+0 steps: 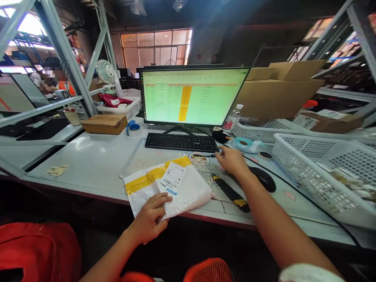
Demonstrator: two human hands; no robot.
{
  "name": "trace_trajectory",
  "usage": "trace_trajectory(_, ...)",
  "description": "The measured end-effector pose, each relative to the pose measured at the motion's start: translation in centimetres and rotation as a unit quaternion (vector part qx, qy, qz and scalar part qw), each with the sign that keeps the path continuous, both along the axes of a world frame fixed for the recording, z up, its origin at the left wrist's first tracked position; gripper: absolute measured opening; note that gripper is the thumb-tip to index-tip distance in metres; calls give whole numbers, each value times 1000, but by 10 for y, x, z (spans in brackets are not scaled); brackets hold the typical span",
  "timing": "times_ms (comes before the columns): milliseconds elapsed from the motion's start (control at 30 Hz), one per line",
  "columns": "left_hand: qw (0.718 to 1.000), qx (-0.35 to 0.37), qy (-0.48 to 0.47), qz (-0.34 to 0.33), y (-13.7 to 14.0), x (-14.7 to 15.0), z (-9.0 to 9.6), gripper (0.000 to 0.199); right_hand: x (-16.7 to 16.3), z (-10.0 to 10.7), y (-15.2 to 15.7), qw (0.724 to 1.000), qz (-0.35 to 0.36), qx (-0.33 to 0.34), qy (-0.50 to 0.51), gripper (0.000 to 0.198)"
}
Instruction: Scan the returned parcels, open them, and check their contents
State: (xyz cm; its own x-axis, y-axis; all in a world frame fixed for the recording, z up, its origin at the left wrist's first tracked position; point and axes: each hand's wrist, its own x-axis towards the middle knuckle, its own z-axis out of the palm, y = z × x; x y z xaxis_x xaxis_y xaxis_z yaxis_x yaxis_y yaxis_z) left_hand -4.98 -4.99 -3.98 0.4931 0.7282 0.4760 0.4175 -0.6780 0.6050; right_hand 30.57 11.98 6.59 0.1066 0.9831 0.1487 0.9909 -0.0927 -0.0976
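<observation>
A white padded mailer [194, 184] with yellow tape and a printed barcode label [173, 177] lies at the front edge of the desk. My left hand [154, 213] grips its near edge, fingers on top and thumb below. Over the desk mat, my right hand [230, 159] is closed around the end of a thin dark pen [204, 156], which points left just below the keyboard [180, 141]. A black utility knife [230, 192] with yellow parts lies between the mailer and my right forearm. Beside that forearm rests a black mouse [263, 179].
A monitor [164, 98] showing a spreadsheet stands behind the keyboard. White perforated baskets [317, 176] and cardboard boxes [270, 92] take up the right side. A roll of blue tape [243, 144] and a bottle [232, 119] stand near them. A brown box [105, 124] sits back left.
</observation>
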Motion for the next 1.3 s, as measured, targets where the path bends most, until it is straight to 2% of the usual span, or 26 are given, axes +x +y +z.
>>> trace_trajectory(100,1000,2,14,10,-1,0,1,21,-21,-7,47,998,33,-55,14,50)
trace_trajectory(233,999,1,28,21,-3,2,-1,22,-32,-22,83,996,13,-84,17,43)
trace_trajectory(400,1000,-1,14,18,1,1,-4,21,-34,-24,100,994,6,-106,20,46)
trace_trajectory(500,1000,2,15,18,0,0,2,22,-39,-21,105,994,13,-109,24,54)
trace_trajectory(633,995,-1,89,41,-17,10,10,8,-49,-9,103,992,25,-118,24,64)
trace_trajectory(767,981,3,173,88,-33,19,6,42,-52,6,72,994,53,-91,16,61)
trace_trajectory(867,984,11,145,99,-22,1,17,56,-40,7,21,995,63,-78,1,59)
trace_trajectory(933,989,4,84,122,-6,-22,41,48,-24,-3,-21,994,62,-89,-18,59)
trace_trajectory(1000,977,-18,2,211,13,-48,73,14,-7,-20,-59,991,59,-110,-49,59)
trace_trajectory(1033,961,-31,-50,270,23,-59,90,7,1,-31,-74,990,56,-117,-63,59)
trace_trajectory(1100,927,-58,-142,342,43,-75,115,21,14,-50,-96,989,53,-116,-78,58)
trace_trajectory(1133,915,-74,-157,364,52,-79,123,21,18,-58,-102,990,49,-107,-74,56)
trace_trajectory(1233,895,-136,-91,414,74,-77,123,9,23,-59,-111,998,24,-49,-11,55)
trace_trajectory(1300,887,-166,-8,431,82,-69,112,13,18,-39,-116,996,7,-7,84,58)
